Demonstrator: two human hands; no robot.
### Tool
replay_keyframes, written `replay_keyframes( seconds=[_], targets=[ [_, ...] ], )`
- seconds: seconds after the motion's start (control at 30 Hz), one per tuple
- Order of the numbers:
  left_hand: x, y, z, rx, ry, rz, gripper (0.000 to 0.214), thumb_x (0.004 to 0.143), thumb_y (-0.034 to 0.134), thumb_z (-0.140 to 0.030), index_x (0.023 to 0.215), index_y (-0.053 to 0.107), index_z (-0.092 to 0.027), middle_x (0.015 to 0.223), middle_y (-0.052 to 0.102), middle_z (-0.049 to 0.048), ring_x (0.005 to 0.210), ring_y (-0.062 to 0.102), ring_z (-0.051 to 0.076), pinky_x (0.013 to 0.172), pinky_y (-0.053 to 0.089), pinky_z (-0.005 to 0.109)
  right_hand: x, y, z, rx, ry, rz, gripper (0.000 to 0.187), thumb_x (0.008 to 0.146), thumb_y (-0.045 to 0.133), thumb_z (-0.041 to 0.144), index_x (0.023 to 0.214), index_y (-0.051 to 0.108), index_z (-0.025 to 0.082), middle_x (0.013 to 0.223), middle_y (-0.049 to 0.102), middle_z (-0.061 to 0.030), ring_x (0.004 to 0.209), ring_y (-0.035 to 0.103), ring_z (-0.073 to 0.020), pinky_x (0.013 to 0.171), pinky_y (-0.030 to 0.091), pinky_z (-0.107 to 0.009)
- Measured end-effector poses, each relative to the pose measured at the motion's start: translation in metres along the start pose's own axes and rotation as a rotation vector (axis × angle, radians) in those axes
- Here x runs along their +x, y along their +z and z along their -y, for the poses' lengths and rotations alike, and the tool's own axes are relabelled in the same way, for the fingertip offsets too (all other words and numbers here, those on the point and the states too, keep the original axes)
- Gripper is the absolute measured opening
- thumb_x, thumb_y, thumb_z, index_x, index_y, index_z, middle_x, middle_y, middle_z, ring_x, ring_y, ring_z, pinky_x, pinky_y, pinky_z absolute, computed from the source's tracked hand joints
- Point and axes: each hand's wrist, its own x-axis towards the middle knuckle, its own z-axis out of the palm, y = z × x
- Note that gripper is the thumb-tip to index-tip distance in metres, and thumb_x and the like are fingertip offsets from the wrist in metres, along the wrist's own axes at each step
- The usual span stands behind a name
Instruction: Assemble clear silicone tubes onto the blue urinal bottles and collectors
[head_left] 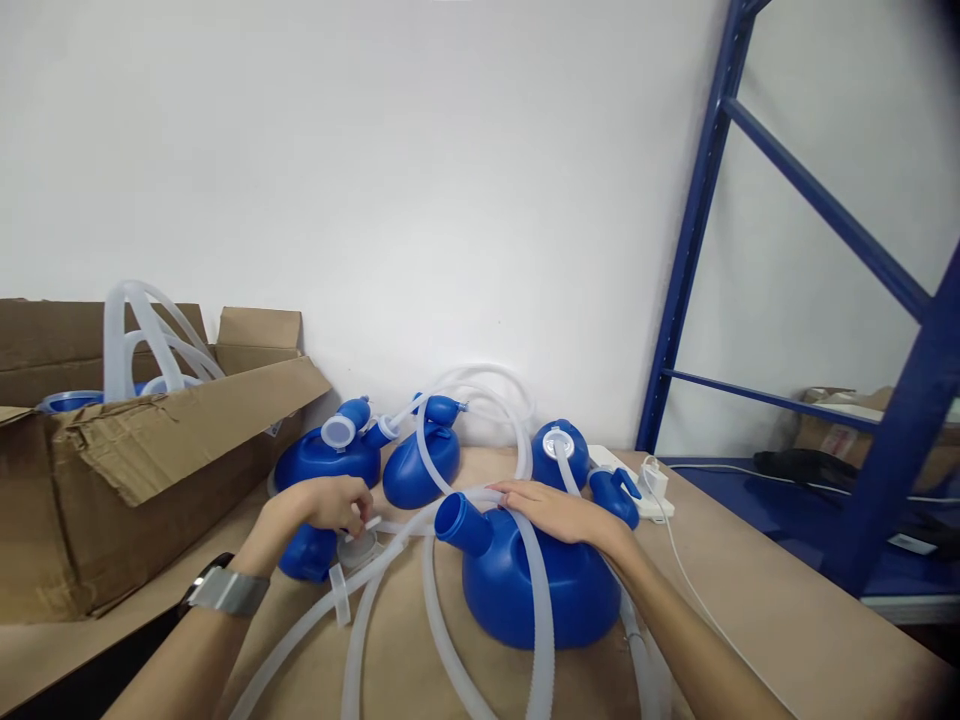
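Note:
A large blue plastic urinal bottle (pixel 540 590) lies before me, its open neck (pixel 461 522) pointing up and left. My right hand (pixel 551 508) rests on its top, fingers stretched out and touching a translucent hose (pixel 538 610) that runs across the bottle. To the left, my left hand (pixel 339 503) has its fingers curled in a pinch at a translucent plastic cap (pixel 360 546); the fingertips are partly hidden. Beside that cap lies a small blue neck piece (pixel 309 553). A white T-shaped connector (pixel 340 595) sits near the crossing hoses.
Several more blue bottles, among them one with a cap (pixel 328 465) and one behind (pixel 421 468), stand along the wall. A cardboard box (pixel 172 500) holding hoses is at left. At right are a white power strip (pixel 652 503), its cable, and a blue shelf frame (pixel 694 230).

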Motion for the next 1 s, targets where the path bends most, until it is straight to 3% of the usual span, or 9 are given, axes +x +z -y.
replay_keyframes(
  seconds=[0.13, 0.23, 0.33, 0.47, 0.6, 0.73, 0.87, 1.0],
  targets=[
    [-0.022, -0.017, -0.036, -0.183, 0.238, 0.043, 0.022, 0.079, 0.061, -0.043, 0.083, 0.065, -0.022, 0.083, 0.064, -0.0007, 0.08, 0.058, 0.016, 0.076, 0.047, 0.025, 0.003, 0.006, 0.0, -0.031, -0.013, -0.008, 0.053, 0.105, 0.029, 0.042, 0.138, 0.061, 0.015, 0.149, 0.056, -0.0119, 0.14, 0.05, -0.029, 0.121, 0.033, -0.049],
    [-0.03, -0.015, -0.066, -0.315, 0.396, 0.063, 0.026, 0.082, 0.066, -0.046, 0.09, 0.064, -0.021, 0.096, 0.066, 0.0015, 0.089, 0.06, 0.018, 0.081, 0.048, 0.026, 0.003, 0.008, 0.004, -0.056, -0.06, 0.007, 0.045, 0.103, 0.034, 0.033, 0.134, 0.064, 0.016, 0.153, 0.052, -0.0101, 0.142, 0.047, -0.0266, 0.122, 0.032, -0.047],
    [-0.026, -0.005, -0.079, -0.248, 0.38, -0.027, 0.045, 0.075, 0.075, -0.049, 0.111, 0.062, -0.024, 0.113, 0.066, 0.0036, 0.101, 0.062, 0.022, 0.085, 0.05, 0.029, 0.001, 0.006, 0.009, -0.061, -0.083, -0.01, 0.044, 0.104, 0.034, 0.032, 0.134, 0.064, 0.018, 0.155, 0.049, -0.0086, 0.144, 0.045, -0.0247, 0.121, 0.034, -0.045],
    [-0.018, 0.003, -0.075, -0.196, 0.362, -0.102, 0.072, 0.075, 0.075, -0.056, 0.139, 0.054, -0.029, 0.133, 0.06, 0.0075, 0.114, 0.06, 0.026, 0.094, 0.052, 0.034, -0.001, 0.004, 0.012, -0.077, -0.101, -0.013, 0.046, 0.105, 0.031, 0.032, 0.136, 0.061, 0.017, 0.154, 0.05, -0.01, 0.143, 0.046, -0.0247, 0.12, 0.036, -0.046],
    [-0.015, 0.003, -0.074, -0.204, 0.371, -0.098, 0.069, 0.073, 0.076, -0.06, 0.13, 0.065, -0.023, 0.13, 0.065, 0.0094, 0.11, 0.064, 0.026, 0.093, 0.053, 0.033, -0.001, 0.007, 0.012, -0.205, -0.129, 0.0, 0.045, 0.106, 0.029, 0.026, 0.137, 0.059, 0.013, 0.156, 0.047, -0.0137, 0.144, 0.045, -0.0261, 0.119, 0.036, -0.047],
    [-0.013, 0.003, -0.08, -0.206, 0.351, -0.119, 0.069, 0.068, 0.082, -0.058, 0.124, 0.072, -0.019, 0.117, 0.073, 0.009, 0.101, 0.068, 0.027, 0.089, 0.053, 0.032, 0.0, 0.015, 0.014, -0.366, -0.09, -0.055, 0.037, 0.1, 0.036, 0.014, 0.123, 0.065, 0.016, 0.142, 0.061, -0.0147, 0.13, 0.057, -0.0286, 0.111, 0.042, -0.047],
    [-0.011, 0.006, -0.085, -0.21, 0.319, -0.128, 0.071, 0.063, 0.086, -0.056, 0.122, 0.073, -0.018, 0.114, 0.075, 0.009, 0.097, 0.069, 0.027, 0.084, 0.053, 0.031, 0.004, 0.019, 0.016, -0.389, -0.055, -0.065, 0.034, 0.1, 0.036, 0.016, 0.118, 0.065, 0.017, 0.132, 0.067, -0.015, 0.112, 0.065, -0.0301, 0.098, 0.047, -0.045],
    [-0.012, 0.009, -0.091, -0.03, 0.331, -0.21, 0.053, 0.068, 0.082, -0.057, 0.104, 0.079, -0.018, 0.089, 0.076, 0.0071, 0.086, 0.068, 0.027, 0.078, 0.049, 0.032, 0.009, 0.02, 0.014, -0.411, -0.039, -0.037, 0.031, 0.098, 0.037, 0.016, 0.111, 0.066, 0.016, 0.119, 0.071, -0.0148, 0.099, 0.068, -0.0297, 0.089, 0.048, -0.041]
  ],
)
